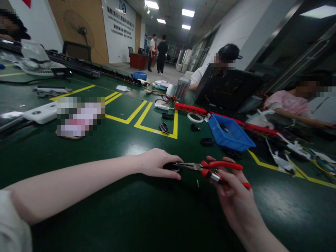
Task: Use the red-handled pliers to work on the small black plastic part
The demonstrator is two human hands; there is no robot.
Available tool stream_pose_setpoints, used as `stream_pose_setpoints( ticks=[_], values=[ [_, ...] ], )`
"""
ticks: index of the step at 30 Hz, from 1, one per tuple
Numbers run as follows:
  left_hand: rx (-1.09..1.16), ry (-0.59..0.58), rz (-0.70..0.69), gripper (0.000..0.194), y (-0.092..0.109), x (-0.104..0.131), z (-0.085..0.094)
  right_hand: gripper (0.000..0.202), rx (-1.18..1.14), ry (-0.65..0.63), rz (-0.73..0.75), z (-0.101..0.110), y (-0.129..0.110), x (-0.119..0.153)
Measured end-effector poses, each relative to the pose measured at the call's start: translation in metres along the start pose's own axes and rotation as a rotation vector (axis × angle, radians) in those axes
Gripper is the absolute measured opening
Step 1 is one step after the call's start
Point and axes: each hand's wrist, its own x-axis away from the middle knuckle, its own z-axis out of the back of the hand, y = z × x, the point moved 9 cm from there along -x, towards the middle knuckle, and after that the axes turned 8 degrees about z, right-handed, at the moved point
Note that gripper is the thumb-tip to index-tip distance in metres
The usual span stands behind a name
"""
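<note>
My left hand (159, 163) is closed around a small black part (172, 166), pinched between thumb and fingers above the green table (126, 213). Most of that part is covered by the hand, so its kind is unclear. In my right hand (233, 185) are long-nose pliers (223, 164) with red handles and black trim, their jaws pointing left. The jaw tips meet the black part at its right side; whether they grip it I cannot tell. Below the jaws lies a thin, pale sliver (197, 183).
A blue bin (231, 134) stands right of centre, with small black parts (207, 141) beside it. More black parts (164, 128) lie inside yellow tape marks. A phone (78, 120) and a white power strip (43, 111) are at left. People sit across the table (288, 99).
</note>
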Motion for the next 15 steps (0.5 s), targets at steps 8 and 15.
stream_pose_setpoints(
  ticks=[8, 15],
  values=[
    [0.024, -0.020, 0.016, 0.045, -0.0029, -0.0002, -0.0008, 0.061, 0.002, 0.006, 0.000, -0.0010, 0.0002, -0.0013],
    [0.029, 0.016, 0.021, 0.047, -0.0040, -0.0011, 0.0004, 0.060, -0.007, -0.003, 0.008, 0.0002, 0.0000, -0.0019]
  ],
)
